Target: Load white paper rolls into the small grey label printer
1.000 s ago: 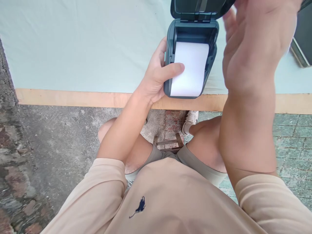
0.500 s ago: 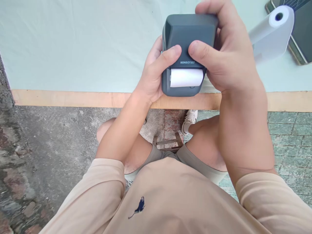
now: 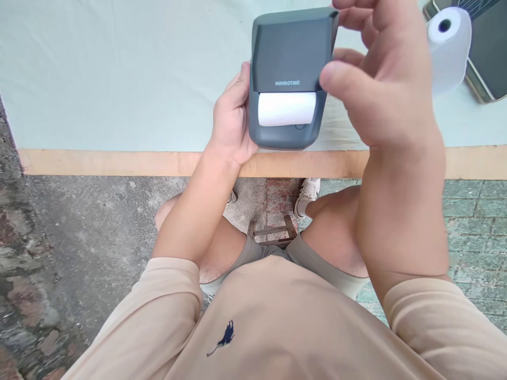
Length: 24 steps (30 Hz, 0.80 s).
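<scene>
A dark grey label printer [image 3: 293, 53] with NIIMBOT lettering is held tilted up above the table's front edge. A white strip of label paper [image 3: 287, 109] curls out of its front slot. My left hand [image 3: 233, 119] supports the printer from its left side, thumb along the edge and the other fingers hidden beneath. My right hand [image 3: 384, 74] is at the printer's right edge, its thumb tip against or just over the side. Its fingers are bent and apart near the upper right corner, not wrapped round the body.
A white paper roll [image 3: 449, 50] stands at the right, beyond my right hand. Behind it lies a dark device with keys [image 3: 491, 53], partly out of view. A pale cloth covers the table [image 3: 119, 79], with a wooden front edge [image 3: 119, 162]. My knees are below the edge.
The printer has shifted left and slightly up. My left thumb has slid off its top to the side. My right thumb has left the lid, and that hand has moved right.
</scene>
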Available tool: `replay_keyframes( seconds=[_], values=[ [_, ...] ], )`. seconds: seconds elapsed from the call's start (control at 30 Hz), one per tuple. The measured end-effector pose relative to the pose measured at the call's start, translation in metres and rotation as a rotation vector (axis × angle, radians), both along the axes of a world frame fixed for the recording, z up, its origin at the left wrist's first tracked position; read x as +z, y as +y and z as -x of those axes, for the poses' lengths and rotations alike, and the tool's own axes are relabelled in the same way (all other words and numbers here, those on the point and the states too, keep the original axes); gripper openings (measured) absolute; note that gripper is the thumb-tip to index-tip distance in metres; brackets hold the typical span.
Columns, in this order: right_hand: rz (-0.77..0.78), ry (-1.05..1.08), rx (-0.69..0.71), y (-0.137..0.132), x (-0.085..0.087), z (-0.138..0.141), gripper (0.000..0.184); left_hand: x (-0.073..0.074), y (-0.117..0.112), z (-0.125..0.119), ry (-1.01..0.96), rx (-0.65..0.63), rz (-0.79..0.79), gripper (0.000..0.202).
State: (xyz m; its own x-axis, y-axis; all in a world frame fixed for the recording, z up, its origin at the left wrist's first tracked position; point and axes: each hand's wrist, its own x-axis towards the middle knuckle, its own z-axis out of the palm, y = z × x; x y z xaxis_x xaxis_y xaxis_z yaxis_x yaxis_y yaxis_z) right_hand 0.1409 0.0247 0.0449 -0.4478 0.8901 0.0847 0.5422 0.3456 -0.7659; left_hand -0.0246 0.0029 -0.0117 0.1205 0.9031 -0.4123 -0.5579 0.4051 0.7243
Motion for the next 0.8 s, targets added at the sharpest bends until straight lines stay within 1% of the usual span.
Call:
replay_keyframes(
  seconds=[0.07,0.13,0.17,0.23,0.27,0.3,0.33,0.4,0.43,0.47,0.53,0.57,0.63,0.7,0.73,0.8],
  values=[
    [0.027,0.08,0.029,-0.003,0.009,-0.003,0.049,-0.003,0.001,-0.001,0.04,0.058,0.02,0.032],
    [0.025,0.139,0.009,-0.004,0.013,-0.003,0.05,-0.004,0.002,-0.002,0.044,0.101,0.003,0.027],
    [-0.017,0.139,-0.041,-0.003,0.013,-0.002,0.049,-0.004,0.002,-0.003,0.025,0.113,-0.02,0.025],
    [-0.143,0.123,-0.212,0.001,0.012,0.001,0.042,-0.003,0.003,-0.004,-0.03,0.118,-0.045,0.023],
    [-0.203,0.128,-0.3,0.003,0.011,0.003,0.039,-0.002,0.003,-0.004,-0.05,0.117,-0.029,0.024],
    [-0.239,0.142,-0.362,0.005,0.011,0.005,0.041,-0.001,0.002,-0.004,-0.056,0.116,0.01,0.027],
    [-0.237,0.154,-0.389,0.007,0.011,0.007,0.045,-0.001,0.002,-0.003,-0.052,0.118,0.066,0.031],
    [-0.181,0.169,-0.355,0.009,0.013,0.01,0.055,0.0,0.001,-0.001,-0.031,0.134,0.182,0.042],
    [-0.164,0.157,-0.323,0.009,0.014,0.011,0.057,-0.001,0.0,-0.001,-0.026,0.137,0.214,0.047],
    [-0.175,0.13,-0.297,0.008,0.016,0.011,0.056,-0.001,-0.001,-0.001,-0.03,0.131,0.216,0.05],
    [-0.244,0.012,-0.215,0.006,0.02,0.01,0.043,0.001,-0.003,-0.002,-0.062,0.078,0.128,0.048],
    [-0.271,-0.095,-0.161,0.004,0.022,0.009,0.035,0.003,-0.003,-0.004,-0.086,0.035,0.048,0.045],
    [-0.253,-0.364,-0.066,0.001,0.027,0.008,0.025,0.009,-0.004,-0.009,-0.133,-0.054,-0.134,0.035],
    [-0.172,-0.614,-0.016,-0.001,0.031,0.009,0.025,0.018,-0.005,-0.013,-0.152,-0.106,-0.276,0.027],
    [-0.135,-0.706,-0.005,-0.002,0.032,0.01,0.027,0.022,-0.006,-0.015,-0.145,-0.133,-0.309,0.027],
    [-0.093,-0.819,0.015,-0.002,0.035,0.014,0.028,0.029,-0.007,-0.017,-0.124,-0.146,-0.324,0.028]
  ],
)
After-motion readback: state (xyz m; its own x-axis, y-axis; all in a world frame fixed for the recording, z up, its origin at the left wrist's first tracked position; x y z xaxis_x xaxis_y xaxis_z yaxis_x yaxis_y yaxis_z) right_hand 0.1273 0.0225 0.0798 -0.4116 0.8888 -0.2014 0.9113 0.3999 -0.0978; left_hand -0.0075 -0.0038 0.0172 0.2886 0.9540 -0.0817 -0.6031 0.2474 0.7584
